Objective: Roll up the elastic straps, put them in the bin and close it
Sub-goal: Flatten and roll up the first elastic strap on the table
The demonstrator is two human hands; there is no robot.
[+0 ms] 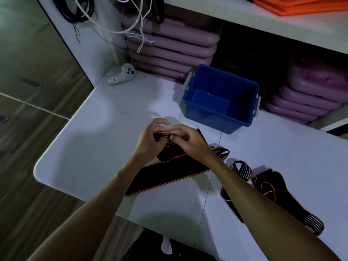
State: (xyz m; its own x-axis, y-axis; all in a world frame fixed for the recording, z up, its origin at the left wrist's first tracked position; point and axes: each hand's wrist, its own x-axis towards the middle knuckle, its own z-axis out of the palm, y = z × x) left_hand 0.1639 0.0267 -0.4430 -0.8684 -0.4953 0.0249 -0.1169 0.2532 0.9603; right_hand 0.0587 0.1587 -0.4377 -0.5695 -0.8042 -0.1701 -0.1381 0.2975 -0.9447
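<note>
Pinching one end of black elastic strap [169, 172] btwn left hand [150, 142] & right hand [190, 140], open blue bin [216, 117] nearby on table [94, 147].

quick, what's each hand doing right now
Left hand: closed on the end of the black strap, rolling it.
Right hand: closed on the same strap end.

Dim, bluish light; soft glare on the white table [98, 117], wide-angle edges bowed.
</note>
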